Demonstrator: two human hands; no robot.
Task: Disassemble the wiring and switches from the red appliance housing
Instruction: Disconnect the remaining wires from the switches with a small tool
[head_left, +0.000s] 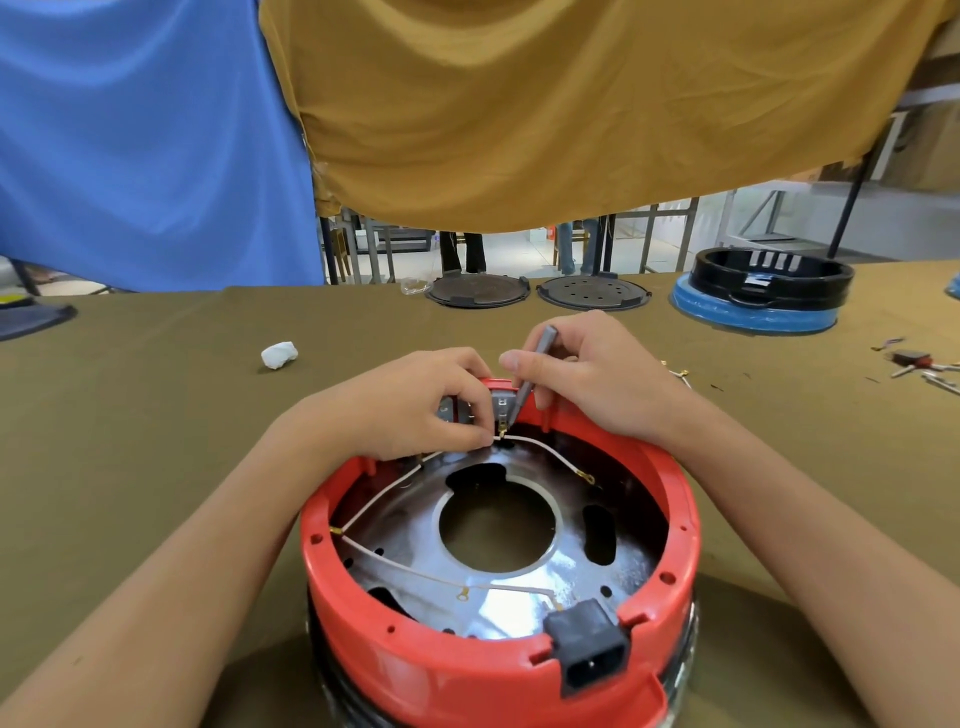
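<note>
The red appliance housing (498, 613) sits open side up on the olive cloth-covered table (156, 415), directly beneath and between both forearms; its black power socket (589, 652) faces the person at the near rim, while the switch bracket (503, 408) stands at the far rim, under the fingers; inside lies a shiny metal plate (519, 592) with a round central hole. White wires (545, 449) run across the plate, one from the bracket out to the right, another along the left wall and back toward the socket. The left hand (415, 405) has its fingers curled, thumb and fingertips pinching the wire end at the bracket's brass terminal (502, 429); the right hand (592, 374) grips a thin grey tool (532, 371), held like a pen, its long axis tilted with the top leaning away and right and the tip pointing down at that same terminal. Beyond the right hand lie two dark round lids (535, 293) and a black ring on a blue base (763, 296); left of the left hand, a white wad (279, 354); right of the right hand, loose small parts (919, 366).
</note>
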